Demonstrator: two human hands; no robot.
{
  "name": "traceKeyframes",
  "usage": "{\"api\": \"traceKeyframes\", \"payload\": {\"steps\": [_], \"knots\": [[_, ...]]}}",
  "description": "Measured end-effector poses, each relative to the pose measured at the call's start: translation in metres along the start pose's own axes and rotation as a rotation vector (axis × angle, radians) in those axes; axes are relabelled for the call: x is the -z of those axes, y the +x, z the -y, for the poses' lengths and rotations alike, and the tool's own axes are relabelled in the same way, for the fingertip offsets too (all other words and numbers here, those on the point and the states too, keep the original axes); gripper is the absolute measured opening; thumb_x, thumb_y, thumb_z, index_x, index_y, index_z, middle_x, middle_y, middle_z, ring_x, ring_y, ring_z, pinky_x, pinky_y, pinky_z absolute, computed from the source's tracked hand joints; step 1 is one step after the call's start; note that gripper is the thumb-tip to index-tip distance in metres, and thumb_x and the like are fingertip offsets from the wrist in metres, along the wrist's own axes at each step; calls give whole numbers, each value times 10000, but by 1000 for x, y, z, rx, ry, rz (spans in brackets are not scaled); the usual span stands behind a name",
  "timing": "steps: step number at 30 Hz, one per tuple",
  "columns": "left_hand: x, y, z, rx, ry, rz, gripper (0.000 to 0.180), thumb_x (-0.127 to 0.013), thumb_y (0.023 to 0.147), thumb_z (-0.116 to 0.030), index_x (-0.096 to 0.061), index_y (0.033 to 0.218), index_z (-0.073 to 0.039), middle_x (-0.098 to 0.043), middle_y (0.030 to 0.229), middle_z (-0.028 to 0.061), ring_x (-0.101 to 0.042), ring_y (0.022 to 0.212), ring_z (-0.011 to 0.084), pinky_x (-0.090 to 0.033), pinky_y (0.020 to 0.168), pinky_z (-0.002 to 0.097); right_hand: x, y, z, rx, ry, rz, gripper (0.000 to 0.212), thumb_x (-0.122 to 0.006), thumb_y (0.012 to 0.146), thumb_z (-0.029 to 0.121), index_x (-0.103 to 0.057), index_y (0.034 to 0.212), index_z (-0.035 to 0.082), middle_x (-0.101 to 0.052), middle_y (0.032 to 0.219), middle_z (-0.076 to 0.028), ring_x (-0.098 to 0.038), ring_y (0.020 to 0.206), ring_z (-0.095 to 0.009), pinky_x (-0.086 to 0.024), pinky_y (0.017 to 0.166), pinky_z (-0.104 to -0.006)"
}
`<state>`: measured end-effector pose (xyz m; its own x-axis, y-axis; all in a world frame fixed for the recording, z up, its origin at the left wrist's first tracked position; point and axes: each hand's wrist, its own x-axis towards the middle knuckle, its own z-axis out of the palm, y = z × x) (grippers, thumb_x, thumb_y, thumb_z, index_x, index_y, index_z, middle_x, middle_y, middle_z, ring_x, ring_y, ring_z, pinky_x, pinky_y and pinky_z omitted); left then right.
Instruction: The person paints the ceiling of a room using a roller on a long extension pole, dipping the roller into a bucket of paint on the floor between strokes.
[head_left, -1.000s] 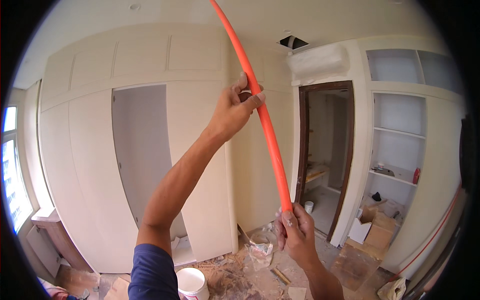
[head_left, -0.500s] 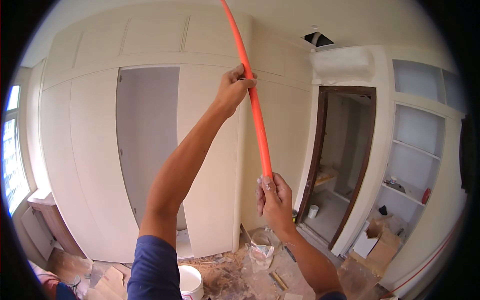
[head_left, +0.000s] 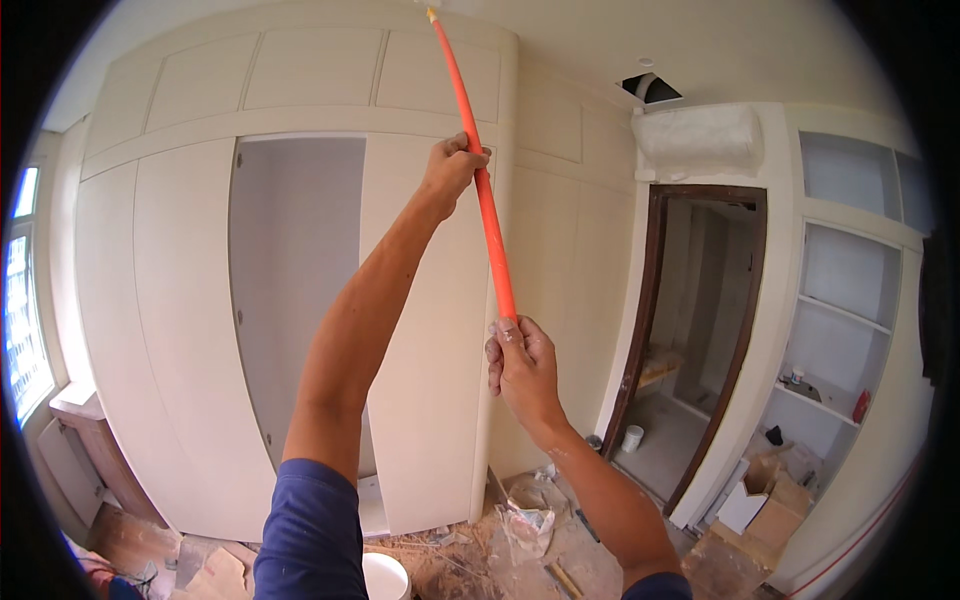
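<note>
A long orange pole [head_left: 492, 225] rises in front of me, leaning a little to the left. Its yellow tip [head_left: 432, 14] is at the top of the view, next to a small white piece I cannot make out against the ceiling [head_left: 570, 32]. My left hand [head_left: 455, 175], raised higher, is closed round the middle of the pole. Lower down, my right hand [head_left: 527, 368] grips the bottom end, with pale specks on its fingers. Behind the pole stands a cream built-in wardrobe [head_left: 425, 330] with one bay uncovered.
A white bucket [head_left: 385, 577] stands on the littered floor below my arms, near a crumpled plastic bag [head_left: 525, 520]. To the right are a dark-framed doorway [head_left: 757, 300], wall shelves [head_left: 843, 315] and a cardboard box [head_left: 778, 515]. A window [head_left: 28, 320] is at the far left.
Both hands and the pole have shifted slightly left, the right hand also upward. The yellow tip has come into view. The view has turned slightly.
</note>
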<state>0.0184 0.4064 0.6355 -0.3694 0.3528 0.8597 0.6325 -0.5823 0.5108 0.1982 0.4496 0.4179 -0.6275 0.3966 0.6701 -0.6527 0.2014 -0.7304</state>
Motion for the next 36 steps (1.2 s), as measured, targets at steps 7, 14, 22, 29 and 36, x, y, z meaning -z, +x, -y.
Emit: {"api": "traceKeyframes", "payload": {"steps": [7,14,22,29,36], "knots": [[1,6,5,-1,17,-16,285,-609,852,-59,-621,1126,16,-656,1065,90,-611,751,153,-411,683,314,2,4,4,13,-21,16,298,-468,1062,284,-522,907,36,-517,683,-19,-456,443,-80,-395,403,-254],[-35,-40,-12,-93,128,108,326,-648,859,-109,-611,1155,23,-637,1063,85,-617,829,147,-424,687,305,36,-53,10,-13,43,-26,305,-498,1052,307,-529,930,30,-515,684,-17,-462,445,-71,-391,399,-239],[-111,-127,-77,-135,191,276,443,-625,930,-115,-485,1287,106,-563,1140,100,-596,916,164,-483,893,352,98,-165,40,-52,88,-104,316,-531,1040,343,-538,993,31,-530,691,-25,-449,428,-69,-381,389,-219],[-174,-202,-164,-152,233,404,513,-624,974,-147,-426,1343,149,-579,1168,141,-631,945,188,-515,889,351,140,-269,100,-25,112,-137,337,-568,1016,366,-531,1021,31,-525,690,-49,-456,435,-92,-390,398,-223],[-222,-254,-231,-234,201,496,653,-639,973,-162,-297,1446,130,-551,1201,157,-632,965,209,-527,849,350,168,-353,151,-17,132,-190,341,-584,998,356,-528,1035,22,-529,655,-71,-439,406,-105,-403,365,-248]]}}
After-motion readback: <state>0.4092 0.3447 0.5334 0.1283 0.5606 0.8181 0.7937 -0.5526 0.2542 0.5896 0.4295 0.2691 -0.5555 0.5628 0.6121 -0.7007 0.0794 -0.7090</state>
